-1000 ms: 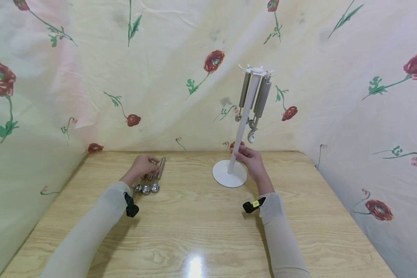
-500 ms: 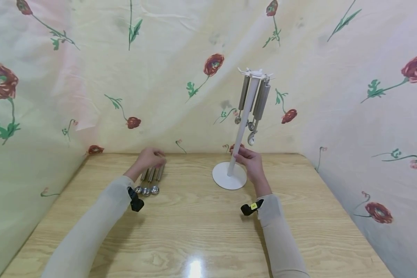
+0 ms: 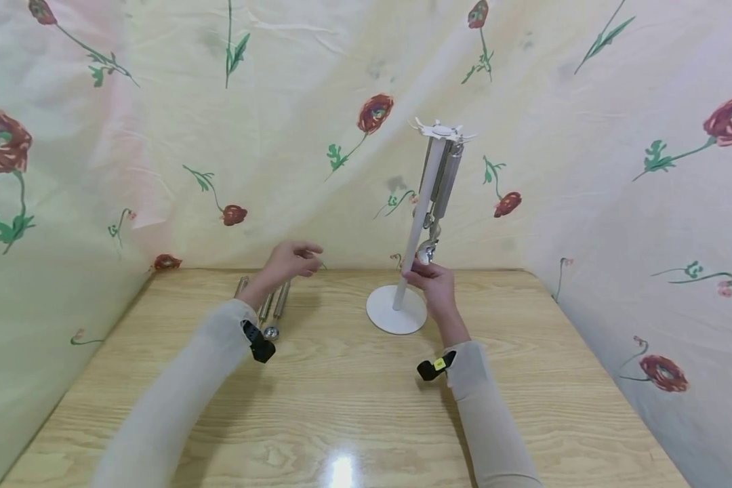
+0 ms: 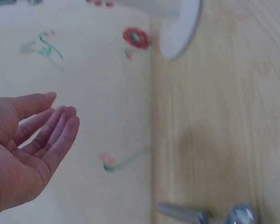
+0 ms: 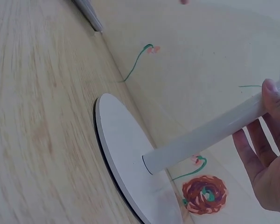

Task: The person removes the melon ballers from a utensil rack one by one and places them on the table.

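My right hand (image 3: 434, 288) grips the pole of a white stand (image 3: 396, 309) low down, thumb and fingers round it in the right wrist view. Several grey-handled utensils (image 3: 446, 183) with shiny round metal ends hang from the stand's hooked top (image 3: 442, 129). To the left, my left hand (image 3: 293, 261) is raised above the back of the table. Its fingers (image 4: 60, 135) are loosely bent and hold nothing. Similar metal utensils (image 3: 282, 298) lie on the table under the left wrist, which partly hides them.
The wooden table (image 3: 341, 379) ends at the back against a flower-printed cloth (image 3: 317, 169), which also hangs at both sides. The stand's round base (image 5: 130, 163) sits near the back edge.
My left hand has left the lying utensils, moving right and up, without any of them. The stand has shifted slightly left and turned, so its hanging utensils sit differently. My right hand has stayed on the pole.
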Available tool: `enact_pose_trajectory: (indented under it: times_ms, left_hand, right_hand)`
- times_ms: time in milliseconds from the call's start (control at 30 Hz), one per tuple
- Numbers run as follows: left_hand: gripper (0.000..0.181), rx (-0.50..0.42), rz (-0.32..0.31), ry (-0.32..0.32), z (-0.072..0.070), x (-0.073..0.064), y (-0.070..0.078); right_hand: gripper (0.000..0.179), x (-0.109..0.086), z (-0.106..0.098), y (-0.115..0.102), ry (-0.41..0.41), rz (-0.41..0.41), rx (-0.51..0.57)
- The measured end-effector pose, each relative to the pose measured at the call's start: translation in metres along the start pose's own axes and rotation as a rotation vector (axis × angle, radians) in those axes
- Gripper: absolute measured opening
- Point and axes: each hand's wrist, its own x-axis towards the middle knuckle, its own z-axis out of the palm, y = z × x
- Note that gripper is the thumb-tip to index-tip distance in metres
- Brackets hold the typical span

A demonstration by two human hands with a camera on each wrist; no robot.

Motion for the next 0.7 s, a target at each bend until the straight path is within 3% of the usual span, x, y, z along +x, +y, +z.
enact_pose_trajectory:
  times_ms: [300,400,533,700]
  left_hand:
    - [0.036,-0.137,0.181,0.024,0.037,0.017,0.048]
    - [0.038,-0.159,0.232,0.032,0.050,0.023,0.064]
    - [0.041,-0.200,0.279,0.030,0.065,0.027,0.083]
    - [0.042,-0.264,0.313,0.015,0.080,0.031,0.100]
  right_hand:
    - [0.022,-0.002,0.007,0.003,0.091,0.001,-0.066]
    - [0.029,-0.002,0.008,0.003,0.110,0.008,-0.086]
    - [0.035,-0.003,0.010,0.002,0.148,0.010,-0.106]
    - [0.018,-0.003,0.014,0.003,0.200,-0.014,-0.111]
